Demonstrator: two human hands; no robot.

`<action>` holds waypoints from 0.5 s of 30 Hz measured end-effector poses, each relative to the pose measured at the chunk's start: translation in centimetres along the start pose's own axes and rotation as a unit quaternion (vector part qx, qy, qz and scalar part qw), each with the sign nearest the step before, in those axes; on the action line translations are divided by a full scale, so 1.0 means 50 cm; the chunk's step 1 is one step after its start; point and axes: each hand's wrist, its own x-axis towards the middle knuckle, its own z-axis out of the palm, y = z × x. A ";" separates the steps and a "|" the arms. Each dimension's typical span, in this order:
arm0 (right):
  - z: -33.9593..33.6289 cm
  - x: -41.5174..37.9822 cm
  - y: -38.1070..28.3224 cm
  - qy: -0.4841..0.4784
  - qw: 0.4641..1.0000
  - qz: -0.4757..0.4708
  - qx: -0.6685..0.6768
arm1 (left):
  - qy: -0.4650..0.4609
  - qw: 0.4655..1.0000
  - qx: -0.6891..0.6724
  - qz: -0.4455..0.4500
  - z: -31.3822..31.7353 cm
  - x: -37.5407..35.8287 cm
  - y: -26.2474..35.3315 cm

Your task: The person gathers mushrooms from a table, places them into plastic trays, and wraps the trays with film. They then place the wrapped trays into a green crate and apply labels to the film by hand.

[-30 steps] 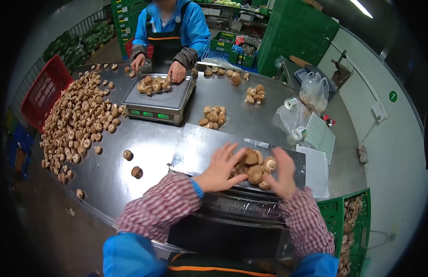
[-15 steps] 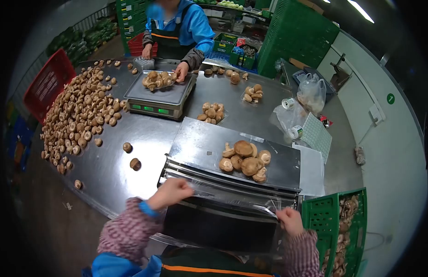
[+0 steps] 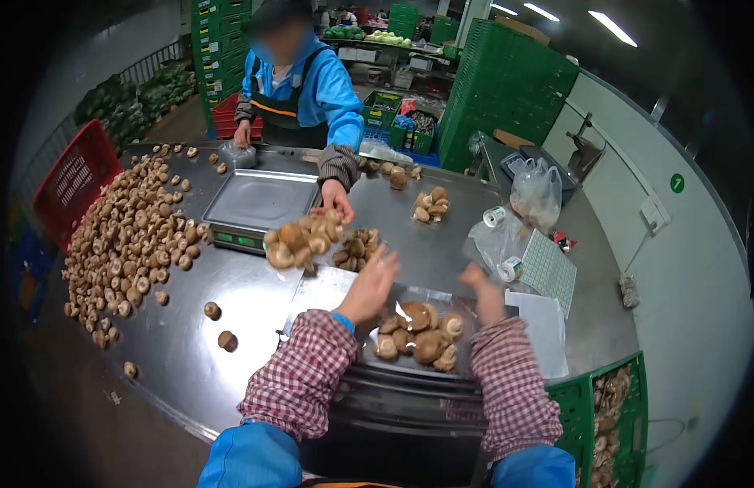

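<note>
A group of brown mushrooms [image 3: 426, 346] sits in front of me on the metal wrapping machine, under shiny clear plastic film [image 3: 409, 313]. My left hand [image 3: 370, 286] is at the far left corner of the film, its fingers pinching the edge. At the far right side my right hand [image 3: 486, 297], somewhat blurred, grips the other edge. The film spans between both hands over the mushrooms. Just beyond my left hand, a co-worker's hand [image 3: 336, 202] holds another bunch of mushrooms [image 3: 299, 241] in the air, above the table.
A scale [image 3: 263, 199] with a bare pan stands before the co-worker. Loose mushrooms [image 3: 133, 236] are heaped at left. More mushroom portions [image 3: 430, 203] lie beyond the machine. Label rolls [image 3: 509, 268], a keyboard [image 3: 548, 272] and a plastic bag [image 3: 536, 193] are at right, above a green crate [image 3: 642, 415].
Both my hands have moved forward from the near side of the machine, drawing the film over the mushrooms. The co-worker has lifted mushrooms off the scale toward me.
</note>
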 end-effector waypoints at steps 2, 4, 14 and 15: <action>0.035 -0.041 0.026 -0.222 0.917 -0.168 -0.285 | -0.130 0.988 0.084 0.000 0.006 -0.024 -0.047; 0.021 -0.061 0.004 -0.262 0.960 -0.030 -0.091 | -0.213 0.974 0.035 -0.067 -0.018 -0.041 -0.034; -0.020 -0.144 -0.085 -0.215 0.868 0.342 0.287 | -0.346 0.800 -0.221 -0.438 -0.120 -0.052 0.068; -0.030 -0.164 -0.096 -0.215 0.872 0.334 0.286 | -0.371 0.807 -0.223 -0.402 -0.119 -0.060 0.090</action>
